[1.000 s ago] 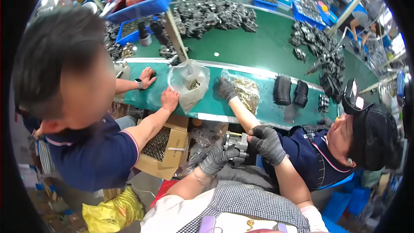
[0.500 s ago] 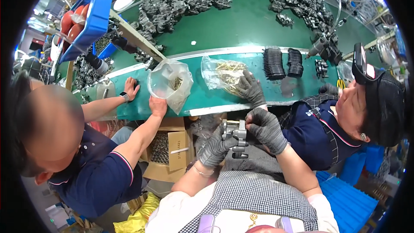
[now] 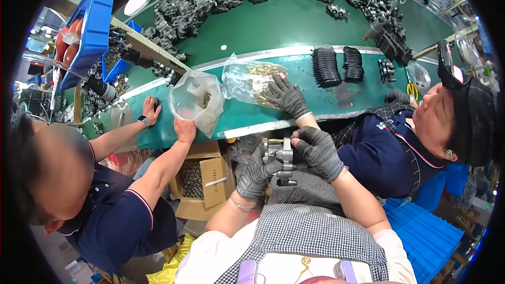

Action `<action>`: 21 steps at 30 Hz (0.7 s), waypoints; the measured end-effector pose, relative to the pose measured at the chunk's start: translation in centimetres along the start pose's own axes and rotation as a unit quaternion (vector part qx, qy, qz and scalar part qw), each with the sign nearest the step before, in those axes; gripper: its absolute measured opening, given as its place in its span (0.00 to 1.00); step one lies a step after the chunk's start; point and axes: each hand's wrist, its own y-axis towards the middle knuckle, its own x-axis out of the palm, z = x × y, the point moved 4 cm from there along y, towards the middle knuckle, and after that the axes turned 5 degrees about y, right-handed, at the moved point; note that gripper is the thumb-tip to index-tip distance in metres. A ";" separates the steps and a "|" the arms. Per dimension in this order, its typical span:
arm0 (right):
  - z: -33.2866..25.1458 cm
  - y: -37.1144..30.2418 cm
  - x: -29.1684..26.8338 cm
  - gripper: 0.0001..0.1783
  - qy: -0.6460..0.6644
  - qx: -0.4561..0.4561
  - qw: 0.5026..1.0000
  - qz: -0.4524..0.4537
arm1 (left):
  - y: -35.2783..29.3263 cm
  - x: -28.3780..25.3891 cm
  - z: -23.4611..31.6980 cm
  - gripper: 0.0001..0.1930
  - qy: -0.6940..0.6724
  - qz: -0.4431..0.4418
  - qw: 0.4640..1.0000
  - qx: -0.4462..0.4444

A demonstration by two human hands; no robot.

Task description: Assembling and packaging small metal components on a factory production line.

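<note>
My left hand, in a grey glove, is closed around a grey metal casting held above my lap. My right hand, gloved too, has its fingers pinched at the casting's upper right edge. A thin brass-coloured piece shows along the casting's top; what my right fingertips grip is hidden. Beyond my hands, a clear bag of brass pins lies on the green bench, with a co-worker's gloved hand on it. Beside it stands an open plastic bag with a few brass pieces, its rim touched by another co-worker's bare hand.
Black stacked parts stand on the bench at right. Heaps of castings cover the far bench. A cardboard box of small metal parts sits below the bench at left. Co-workers flank me closely; a blue crate is at lower right.
The view has shifted a little. The bag of brass pins and the gloved co-worker's hand have moved left, up against the open bag. My hands keep hold at the casting.
</note>
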 end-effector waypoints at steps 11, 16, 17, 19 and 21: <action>0.2 1.2 0.3 0.08 -0.025 -0.075 0.996 -0.040 | -0.5 -3.5 1.1 0.36 -0.100 0.032 0.994 0.043; 1.7 0.5 2.5 0.08 0.065 0.093 0.987 -0.115 | -0.4 -4.7 1.0 0.38 -0.101 0.023 0.993 0.052; 1.9 0.4 2.8 0.09 0.100 0.110 0.981 -0.126 | -0.4 -4.9 1.0 0.38 -0.102 0.023 0.993 0.054; 2.1 0.0 2.9 0.09 0.131 0.127 0.974 -0.133 | -0.3 -4.8 1.0 0.37 -0.108 0.026 0.992 0.056; 2.3 -0.3 3.1 0.09 0.165 0.131 0.965 -0.156 | -0.2 -4.6 1.0 0.37 -0.113 0.025 0.992 0.058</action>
